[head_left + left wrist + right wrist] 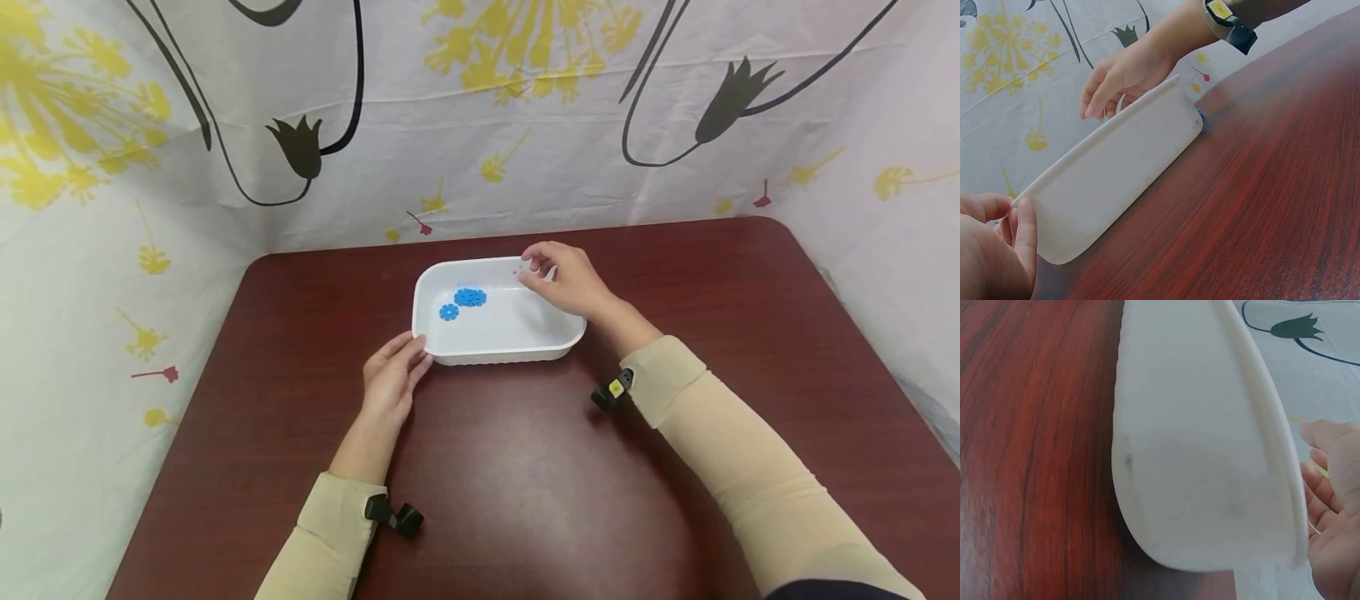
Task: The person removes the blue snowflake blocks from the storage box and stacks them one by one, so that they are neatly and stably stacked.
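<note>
A white plastic tray (495,354) stands on the table. Several blue snowflake-shaped discs (470,297) lie clustered on its floor left of the middle, with a single blue disc (448,312) just in front of them. My left hand (390,375) grips the front left corner of the tray; in the left wrist view its thumb and fingers pinch the rim. Over the back right part of the tray is my right hand (566,279), fingers loosely bent, with nothing visible between them. In the right wrist view the tray wall hides part of that hand (1335,506).
The dark red wooden table (510,483) extends around the tray. Behind it hangs a pale cloth (450,150) printed with yellow flowers and dark tulips. A black wrist camera (393,515) is strapped to the left sleeve, another camera (613,390) to the right sleeve.
</note>
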Motion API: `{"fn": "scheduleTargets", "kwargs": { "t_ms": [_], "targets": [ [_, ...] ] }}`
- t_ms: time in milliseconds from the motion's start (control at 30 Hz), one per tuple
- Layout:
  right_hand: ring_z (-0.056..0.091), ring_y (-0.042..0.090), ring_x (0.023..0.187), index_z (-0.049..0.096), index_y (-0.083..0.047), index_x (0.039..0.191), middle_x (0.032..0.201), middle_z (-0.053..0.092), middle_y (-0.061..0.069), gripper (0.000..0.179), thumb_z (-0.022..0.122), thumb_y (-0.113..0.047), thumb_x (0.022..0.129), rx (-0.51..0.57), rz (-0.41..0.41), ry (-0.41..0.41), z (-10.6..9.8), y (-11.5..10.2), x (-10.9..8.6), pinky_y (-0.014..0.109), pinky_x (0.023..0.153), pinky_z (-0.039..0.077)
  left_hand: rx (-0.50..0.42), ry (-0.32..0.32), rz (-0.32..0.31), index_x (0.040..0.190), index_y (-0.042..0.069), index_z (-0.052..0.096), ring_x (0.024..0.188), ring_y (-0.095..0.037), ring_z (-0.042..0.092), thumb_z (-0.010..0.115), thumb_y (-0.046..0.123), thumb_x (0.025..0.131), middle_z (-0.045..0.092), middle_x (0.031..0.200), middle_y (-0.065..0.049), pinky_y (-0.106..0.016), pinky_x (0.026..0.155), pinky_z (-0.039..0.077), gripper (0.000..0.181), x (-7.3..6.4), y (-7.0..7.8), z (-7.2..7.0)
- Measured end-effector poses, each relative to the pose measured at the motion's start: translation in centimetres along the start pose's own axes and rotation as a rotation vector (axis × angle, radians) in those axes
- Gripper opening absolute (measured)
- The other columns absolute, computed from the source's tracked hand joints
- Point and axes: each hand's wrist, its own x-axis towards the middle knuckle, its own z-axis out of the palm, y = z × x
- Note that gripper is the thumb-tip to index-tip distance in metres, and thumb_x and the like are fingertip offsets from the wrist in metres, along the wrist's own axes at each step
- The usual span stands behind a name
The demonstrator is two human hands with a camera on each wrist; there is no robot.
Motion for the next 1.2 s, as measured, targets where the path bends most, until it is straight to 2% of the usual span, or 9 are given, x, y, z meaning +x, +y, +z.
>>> {"fn": "scheduleTargets", "kwargs": {
  "t_ms": [233, 600, 933, 1200],
  "targets": [
    [0.062, 0.026, 0.089, 0.066, 0.002, 0.115, 0.095, 0.064, 0.012, 0.029, 0.075, -0.013, 0.092, 0.006, 0.008, -0.094, 1.3, -0.3, 0.4, 0.035, 0.071, 0.050, 0.005, 0.000, 0.001, 0.121, -0.003, 0.061, 0.073, -0.011, 0.066, 0.073, -0.003, 0.090, 0.066, 0.086, -0.004, -0.026, 0.081, 0.064, 0.033, 0.0, 0.0, 0.0],
    [0.062, 0.025, 0.093, 0.065, 0.001, 0.119, 0.101, 0.065, 0.011, 0.035, 0.074, -0.021, 0.094, -0.065, 0.044, -0.245, 2.8, -1.0, 1.4, 0.039, 0.083, 0.054, 0.012, -0.003, 0.006, 0.120, -0.002, 0.061, 0.073, -0.011, 0.066, 0.074, -0.002, 0.090, 0.065, 0.086, -0.004, -0.027, 0.081, 0.064, 0.033, -0.1, 0.1, 0.0],
    [0.064, 0.029, 0.095, 0.065, 0.003, 0.120, 0.104, 0.067, 0.016, 0.036, 0.074, -0.017, 0.092, -0.069, 0.026, -0.333, 4.1, -0.8, 2.0, 0.041, 0.087, 0.057, 0.018, 0.003, 0.000, 0.119, -0.003, 0.062, 0.073, -0.011, 0.066, 0.073, -0.002, 0.090, 0.066, 0.086, -0.005, -0.027, 0.081, 0.064, 0.031, 0.0, 0.1, 0.0],
    [0.062, 0.028, 0.097, 0.067, 0.000, 0.121, 0.107, 0.066, 0.015, 0.038, 0.075, -0.021, 0.091, -0.159, 0.029, -0.410, 4.6, -1.0, 2.1, 0.041, 0.088, 0.053, 0.021, 0.004, 0.000, 0.120, -0.003, 0.062, 0.073, -0.011, 0.066, 0.074, -0.001, 0.090, 0.065, 0.086, -0.005, -0.027, 0.082, 0.064, 0.033, -0.1, 0.2, 0.0]
  ]
}}
